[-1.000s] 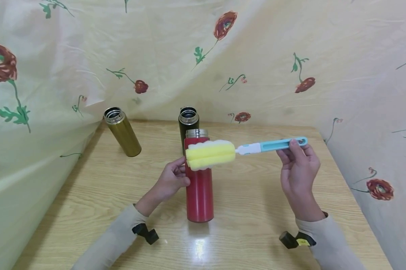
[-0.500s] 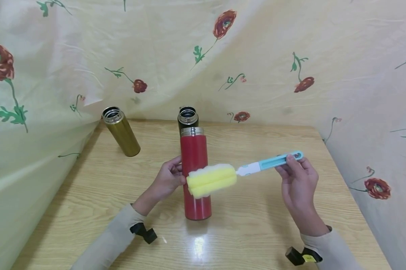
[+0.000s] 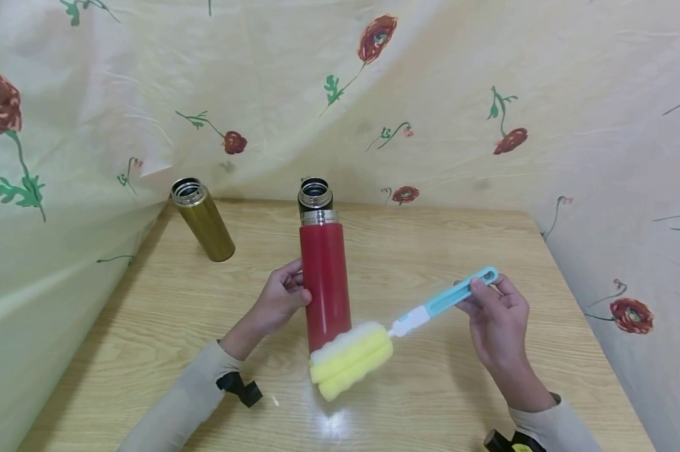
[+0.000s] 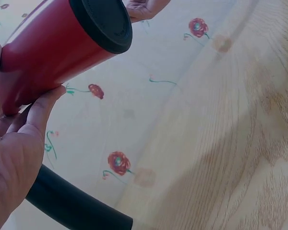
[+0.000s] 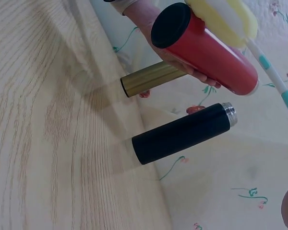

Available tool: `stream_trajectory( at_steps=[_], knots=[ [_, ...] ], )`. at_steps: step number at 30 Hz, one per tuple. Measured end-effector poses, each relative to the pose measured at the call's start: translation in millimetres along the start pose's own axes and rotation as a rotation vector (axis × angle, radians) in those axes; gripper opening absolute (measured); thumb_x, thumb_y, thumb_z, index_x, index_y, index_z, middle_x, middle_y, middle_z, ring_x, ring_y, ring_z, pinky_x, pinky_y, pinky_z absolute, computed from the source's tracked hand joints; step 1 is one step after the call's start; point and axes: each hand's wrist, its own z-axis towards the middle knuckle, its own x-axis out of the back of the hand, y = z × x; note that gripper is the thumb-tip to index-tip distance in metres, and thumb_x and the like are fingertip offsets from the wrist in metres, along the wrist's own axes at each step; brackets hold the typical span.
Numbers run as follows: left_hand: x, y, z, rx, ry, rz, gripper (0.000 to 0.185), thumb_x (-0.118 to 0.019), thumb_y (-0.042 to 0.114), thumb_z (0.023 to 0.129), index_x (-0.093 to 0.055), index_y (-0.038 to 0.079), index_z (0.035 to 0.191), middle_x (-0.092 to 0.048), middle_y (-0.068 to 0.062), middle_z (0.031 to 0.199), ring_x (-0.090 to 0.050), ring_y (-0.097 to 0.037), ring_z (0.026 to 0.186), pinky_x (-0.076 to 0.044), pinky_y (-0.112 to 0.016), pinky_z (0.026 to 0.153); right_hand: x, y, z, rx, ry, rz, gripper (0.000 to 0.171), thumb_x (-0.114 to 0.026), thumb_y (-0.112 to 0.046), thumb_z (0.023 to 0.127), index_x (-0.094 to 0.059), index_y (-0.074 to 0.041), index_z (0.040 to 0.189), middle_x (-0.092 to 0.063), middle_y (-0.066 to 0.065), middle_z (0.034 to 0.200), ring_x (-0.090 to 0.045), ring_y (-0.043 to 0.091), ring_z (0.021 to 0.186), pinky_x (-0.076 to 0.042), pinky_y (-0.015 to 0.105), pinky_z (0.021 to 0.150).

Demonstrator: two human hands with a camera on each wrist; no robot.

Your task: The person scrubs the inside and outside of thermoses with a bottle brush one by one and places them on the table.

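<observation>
Your left hand clamps round the red flask; your right hand pinches the brush handle, sponge low beside the flask's base.

Red flask: open steel mouth, upright, lifted clear of the table. Sponge brush: yellow-white head, blue handle, head at flask's 6 o'clock, handle toward 2 o'clock.
</observation>
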Motion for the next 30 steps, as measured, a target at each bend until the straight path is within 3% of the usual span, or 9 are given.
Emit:
stream_trajectory(
  at_steps=[5,14,20,25,30],
  knots=[
    [-1.9,0.6,-0.3,0.005,0.006,-0.012,0.09,-0.082,0.049,0.082,-0.048,-0.002,0.147,-0.073,-0.003,0.119,-0.072,-0.016,0.102,-0.062,-0.032,0.083,0.8,1.2,1.5,0.014,0.005,0.024,0.02,-0.043,0.014,0.102,-0.062,0.007,0.101,-0.076,0.015,0.087,-0.077,0.023,0.082,-0.062,0.031,0.074],
    [-4.5,-1.2,-2.9,0.036,0.017,0.018,0.105,-0.084,0.053,0.077,-0.041,-0.012,0.147,-0.074,-0.002,0.118,-0.073,-0.016,0.103,-0.061,-0.031,0.084,-0.9,-0.2,12.7,0.05,0.112,0.066,0.016,-0.049,0.012,0.101,-0.063,0.007,0.098,-0.074,0.016,0.086,-0.077,0.024,0.082,-0.06,0.034,0.078],
    [-5.2,-2.4,-5.0,0.061,0.032,0.048,0.114,-0.083,0.059,0.074,-0.038,-0.016,0.147,-0.075,0.0,0.113,-0.073,-0.013,0.095,-0.061,-0.026,0.077,-6.4,-3.7,22.4,0.066,0.147,0.096,0.008,-0.054,0.01,0.099,-0.063,0.009,0.098,-0.072,0.017,0.087,-0.076,0.024,0.079,-0.06,0.032,0.076],
    [-8.4,-2.9,-6.8,0.065,0.039,0.041,0.113,-0.084,0.057,0.075,-0.038,-0.019,0.144,-0.075,0.001,0.108,-0.071,-0.011,0.092,-0.06,-0.023,0.076,-13.5,-6.7,32.9,0.083,0.198,0.182,0.003,-0.059,0.013,0.096,-0.057,0.014,0.099,-0.069,0.023,0.084,-0.076,0.029,0.074,-0.062,0.034,0.073],
    [-11.2,-1.3,-7.7,0.095,0.048,0.042,0.107,-0.086,0.05,0.078,-0.039,-0.016,0.147,-0.074,0.001,0.11,-0.071,-0.011,0.095,-0.06,-0.024,0.079,-19.8,-8.1,43.6,0.115,0.235,0.156,0.01,-0.064,0.01,0.095,-0.056,0.013,0.099,-0.069,0.022,0.084,-0.075,0.028,0.074,-0.061,0.034,0.073]
  ],
)
